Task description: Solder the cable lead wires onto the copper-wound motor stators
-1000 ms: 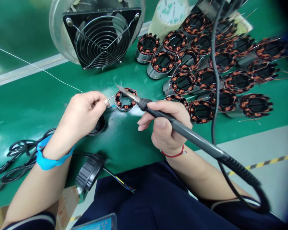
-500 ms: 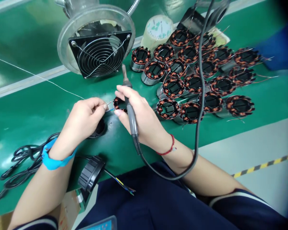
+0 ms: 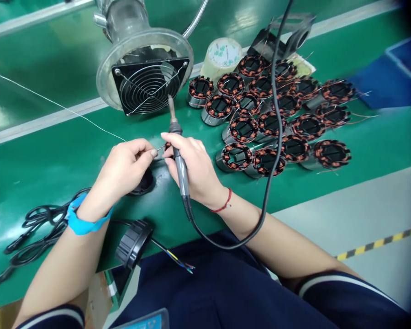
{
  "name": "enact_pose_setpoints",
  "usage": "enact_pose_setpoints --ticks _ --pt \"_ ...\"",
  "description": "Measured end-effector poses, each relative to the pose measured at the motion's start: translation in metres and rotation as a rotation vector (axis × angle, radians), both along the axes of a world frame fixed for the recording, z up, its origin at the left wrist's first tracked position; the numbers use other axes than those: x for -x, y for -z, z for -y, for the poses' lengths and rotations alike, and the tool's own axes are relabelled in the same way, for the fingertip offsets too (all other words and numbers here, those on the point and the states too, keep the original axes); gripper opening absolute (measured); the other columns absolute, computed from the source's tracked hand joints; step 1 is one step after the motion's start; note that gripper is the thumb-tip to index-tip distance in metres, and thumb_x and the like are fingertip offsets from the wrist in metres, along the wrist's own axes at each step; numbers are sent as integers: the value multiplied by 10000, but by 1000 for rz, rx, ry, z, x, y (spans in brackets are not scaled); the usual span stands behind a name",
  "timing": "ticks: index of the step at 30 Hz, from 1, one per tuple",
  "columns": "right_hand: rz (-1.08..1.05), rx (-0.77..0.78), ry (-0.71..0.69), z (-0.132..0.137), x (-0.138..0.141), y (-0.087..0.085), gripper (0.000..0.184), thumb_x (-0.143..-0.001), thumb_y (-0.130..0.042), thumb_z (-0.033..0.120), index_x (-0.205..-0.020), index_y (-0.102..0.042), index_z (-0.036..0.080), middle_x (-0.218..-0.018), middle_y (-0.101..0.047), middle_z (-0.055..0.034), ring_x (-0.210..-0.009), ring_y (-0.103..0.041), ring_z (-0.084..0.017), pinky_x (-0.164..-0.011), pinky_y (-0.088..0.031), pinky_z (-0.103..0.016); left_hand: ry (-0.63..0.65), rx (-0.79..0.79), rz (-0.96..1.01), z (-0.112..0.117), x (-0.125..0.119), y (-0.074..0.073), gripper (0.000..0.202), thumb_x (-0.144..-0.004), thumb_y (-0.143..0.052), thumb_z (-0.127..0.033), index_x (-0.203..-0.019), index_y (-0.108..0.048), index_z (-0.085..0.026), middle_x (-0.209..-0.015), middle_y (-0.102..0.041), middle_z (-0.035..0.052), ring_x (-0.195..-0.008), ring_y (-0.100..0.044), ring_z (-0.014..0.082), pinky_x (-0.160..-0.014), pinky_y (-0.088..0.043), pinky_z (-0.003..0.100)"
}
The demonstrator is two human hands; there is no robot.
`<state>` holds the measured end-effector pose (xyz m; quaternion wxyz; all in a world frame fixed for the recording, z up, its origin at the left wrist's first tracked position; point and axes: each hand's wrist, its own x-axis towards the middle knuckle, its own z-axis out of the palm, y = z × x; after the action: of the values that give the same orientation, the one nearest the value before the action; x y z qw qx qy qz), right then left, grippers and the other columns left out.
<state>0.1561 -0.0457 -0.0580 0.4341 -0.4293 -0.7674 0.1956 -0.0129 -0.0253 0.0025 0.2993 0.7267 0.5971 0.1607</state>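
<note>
My left hand (image 3: 125,164) is closed in a pinch on a thin wire lead (image 3: 160,148) beside a copper-wound stator (image 3: 166,145). Most of that stator is hidden behind my right hand (image 3: 197,167). The right hand is wrapped round a soldering iron (image 3: 182,176), whose bare tip points away from me toward the fan. My right fingertips are close to the stator; whether they touch it I cannot tell. A thin silvery wire (image 3: 71,111) comes in from the upper left to behind my left hand. Below the left hand lies a round black part (image 3: 145,183), partly covered.
A fan with a wire guard (image 3: 152,87) stands ahead. Several wound stators (image 3: 245,128) fill the right, with a tape roll (image 3: 222,55) behind. The iron's cable (image 3: 272,176) arcs over them. Coiled black cables (image 3: 37,237) and a ribbed black cap (image 3: 133,244) lie nearer.
The view has shifted slightly. The soldering iron stands a little more upright, its tip now in front of the fan guard. My right fingers cover more of the stator; the left pinch continues.
</note>
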Motion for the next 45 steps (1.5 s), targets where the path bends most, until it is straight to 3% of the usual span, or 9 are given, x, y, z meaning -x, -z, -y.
enact_pose_setpoints --ticks 3,6,10,17,24,31,38,41,45 --pt "-89 43 -18 -2 -1 1 406 -920 -490 196 -1322 -440 230 -940 -687 -15 -930 -611 -204 -913 -468 -386 22 -199 -63 4 0 -5 204 -887 -523 -255 -769 -671 -180 -711 -633 5 -693 -567 153 -642 -407 273" --pt "-209 118 -42 -4 -1 0 433 -902 -505 198 -1325 -423 242 -918 -664 -4 -919 -626 -188 -913 -490 -381 142 -319 -110 7 0 -10 207 -910 -517 -233 -812 -692 -180 -768 -639 22 -745 -578 160 -686 -417 285" --pt "-320 167 -62 -6 0 -2 451 -882 -527 188 -1315 -415 250 -895 -648 11 -852 -633 -158 -896 -513 -359 268 -312 -178 8 -1 -11 202 -922 -539 -258 -845 -712 -187 -758 -632 21 -734 -575 166 -678 -407 294" --pt "-363 87 -70 -5 -4 3 475 -871 -541 170 -1320 -413 260 -905 -651 19 -866 -633 -151 -932 -505 -362 276 -302 -273 11 -6 -8 229 -940 -525 -282 -880 -730 -200 -780 -630 39 -772 -573 190 -728 -396 335" --pt "-360 171 -48 -5 -6 3 456 -878 -525 197 -1319 -421 251 -906 -647 11 -815 -633 -145 -882 -534 -342 296 -307 -357 15 -9 -7 219 -932 -521 -281 -982 -717 -198 -879 -634 69 -861 -568 233 -750 -386 372" --pt "-370 143 -67 -6 -5 5 454 -877 -528 184 -1318 -433 241 -864 -647 26 -814 -648 -140 -890 -543 -349 170 -173 -186 15 -12 -9 216 -896 -526 -236 -854 -731 -183 -826 -649 49 -852 -576 216 -800 -429 374" --pt "-321 125 68 9 -25 -8 355 -977 -453 302 -1331 -479 307 -1005 -695 -13 -902 -683 -185 -912 -568 -417 65 -41 -105 11 -11 -6 187 -851 -555 -235 -767 -711 -177 -801 -650 38 -832 -584 201 -813 -456 372" --pt "-361 42 122 24 -35 -12 284 -945 -544 322 -1227 -576 314 -1030 -690 -27 -832 -688 -192 -802 -599 -409 53 -30 -105 11 -11 -5 189 -845 -557 -241 -732 -694 -178 -792 -655 41 -822 -580 204 -808 -454 384" --pt "-552 -34 145 43 -40 0 281 -858 -650 229 -1131 -609 280 -771 -618 20 -572 -617 -132 -502 -535 -282 39 -51 -120 12 -12 -3 201 -834 -560 -254 -678 -668 -189 -760 -651 31 -800 -570 197 -813 -450 391"
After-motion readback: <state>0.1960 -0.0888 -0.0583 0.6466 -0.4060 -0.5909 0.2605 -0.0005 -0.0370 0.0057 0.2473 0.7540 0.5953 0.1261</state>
